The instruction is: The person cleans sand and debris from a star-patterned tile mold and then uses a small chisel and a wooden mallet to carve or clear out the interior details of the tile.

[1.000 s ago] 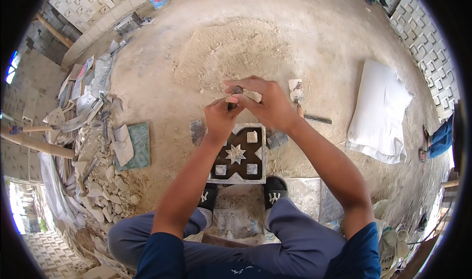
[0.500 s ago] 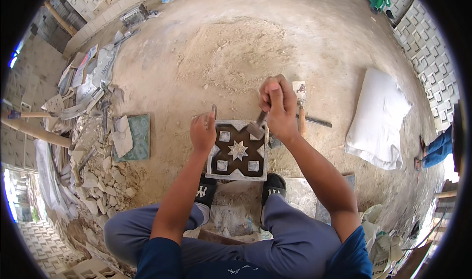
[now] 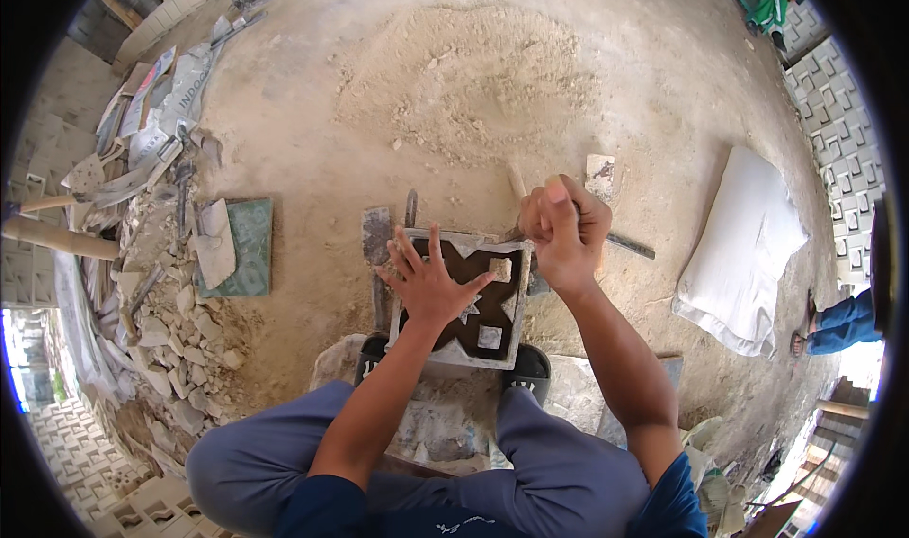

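Note:
A square metal tile mold [image 3: 492,356], with a pale star and small squares set in dark recesses, lies between my feet. My left hand [image 3: 426,287] is spread over its left half, fingers apart, covering part of the pattern. My right hand [image 3: 568,230] is closed in a fist at the upper right corner, thumb up, gripping a small hammer [image 3: 512,236] whose dark metal end shows beside the fist. Most of the tool is hidden by the fingers. A flat grey plate [image 3: 376,235] and a metal bar [image 3: 411,206] lie by the upper left corner.
A trowel [image 3: 599,173] lies beyond my right hand, near a dark bar [image 3: 631,245]. A white sack [image 3: 743,254] is at the right. Left are a green board [image 3: 251,254] and broken rubble [image 3: 194,349]. Loose sand [image 3: 464,83] lies ahead. Another person's legs [image 3: 843,325] show far right.
My left hand has moved from the mold's upper left edge onto its face, with fingers spread. My right fist has shifted slightly right and nearer, still around the hammer. The view has shifted.

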Demonstrator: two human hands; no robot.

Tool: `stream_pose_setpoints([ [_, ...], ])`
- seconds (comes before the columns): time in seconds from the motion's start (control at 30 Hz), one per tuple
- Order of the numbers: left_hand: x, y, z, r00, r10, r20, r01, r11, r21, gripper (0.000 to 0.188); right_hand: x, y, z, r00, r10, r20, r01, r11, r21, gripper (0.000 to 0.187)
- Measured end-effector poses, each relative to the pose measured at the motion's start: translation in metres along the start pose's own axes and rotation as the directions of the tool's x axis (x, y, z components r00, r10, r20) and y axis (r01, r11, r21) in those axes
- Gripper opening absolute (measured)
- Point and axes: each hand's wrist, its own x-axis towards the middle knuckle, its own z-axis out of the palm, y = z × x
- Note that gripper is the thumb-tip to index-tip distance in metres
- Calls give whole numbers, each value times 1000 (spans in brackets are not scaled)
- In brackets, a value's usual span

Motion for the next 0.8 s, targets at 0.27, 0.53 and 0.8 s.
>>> stream_pose_setpoints([
  [0.27,-5,19,19,998,54,-33,-54,999,4,138,-14,6,-18,997,11,70,-12,1000,24,47],
  [0.53,10,5,22,965,196,-177,-198,980,4,122,-38,55,-20,924,-380,47,376,877,-298,34],
  [0.8,9,2,23,957,185,-223,-187,982,12,124,-41,41,-18,977,-205,63,204,979,10,44],
])
